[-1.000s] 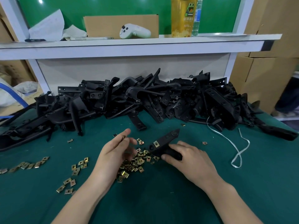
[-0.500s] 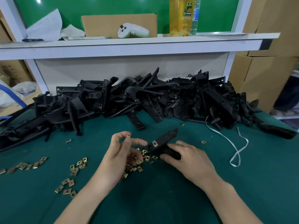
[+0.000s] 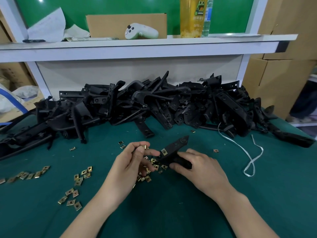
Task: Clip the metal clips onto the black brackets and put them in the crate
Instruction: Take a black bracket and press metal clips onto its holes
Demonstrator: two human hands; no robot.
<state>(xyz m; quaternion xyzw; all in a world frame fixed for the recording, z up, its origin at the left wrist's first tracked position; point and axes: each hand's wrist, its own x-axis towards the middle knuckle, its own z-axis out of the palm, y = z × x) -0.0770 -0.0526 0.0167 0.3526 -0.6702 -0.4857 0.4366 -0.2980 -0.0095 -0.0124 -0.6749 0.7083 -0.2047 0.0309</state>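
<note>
Left hand [image 3: 130,162]: it pinches one metal clip [image 3: 143,147] between thumb and forefinger, and the other fingers reach loosely towards the bracket.
Right hand [image 3: 202,169]: its fingers are curled round the near end of a black bracket [image 3: 177,146], holding it tilted with the tip pointing away.
Bracket: a fitted clip [image 3: 164,151] already sits on it, just beside the left fingertips.
Crate: I can't see it from here.
Risk, dropped clip: the pinch is only at the fingertips. If the clip meets the bracket's edge crooked, I'd expect it to spring out and vanish into the heap of loose clips [image 3: 155,166] below.
Risk, half-seated clip: pushed on at an angle, it may sit skewed and come off later in the crate.
Risk, bracket twisting: it is held at one end only, so a hard push could turn it in the grip.
Risk, scatter: the left wrist hangs over the heap, and a sweep would spread the clips further.
Edges: the pile of brackets [image 3: 154,103] walls off the back, under the white shelf [image 3: 137,47]. A white strap [image 3: 248,155] loops to the right and could snag a sleeve or a bracket.
Open room: bare green surface [image 3: 171,203] lies between the forearms and towards me. More scattered clips [image 3: 75,194] lie to the left.
</note>
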